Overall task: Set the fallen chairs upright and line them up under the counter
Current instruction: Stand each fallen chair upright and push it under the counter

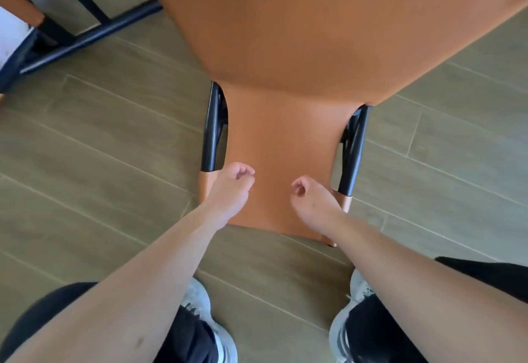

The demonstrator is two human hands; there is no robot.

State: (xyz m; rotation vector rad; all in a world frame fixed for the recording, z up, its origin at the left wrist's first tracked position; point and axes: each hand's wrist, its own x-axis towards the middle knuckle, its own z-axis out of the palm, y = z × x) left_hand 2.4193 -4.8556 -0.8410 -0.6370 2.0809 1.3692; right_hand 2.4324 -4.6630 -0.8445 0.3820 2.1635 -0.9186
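An orange chair [285, 48] fills the middle of the view just ahead of my feet. Its wide orange panel is close to the camera and narrows to a lower panel [280, 139] that reaches the floor. Black legs with orange tips flank that panel, one on the left [210, 134] and one on the right [353, 151]. My left hand [233, 188] and my right hand [311, 194] hover over the lower panel, side by side. Their fingers are loosely curled and hold nothing. Neither hand grips the chair.
At the top left the black tube frame [85, 34] of a second chair, with an orange part [20, 5], is next to something white [11, 34]. Wood-look floor planks [100, 162] spread on both sides. My grey shoes [205, 319] are close behind the chair.
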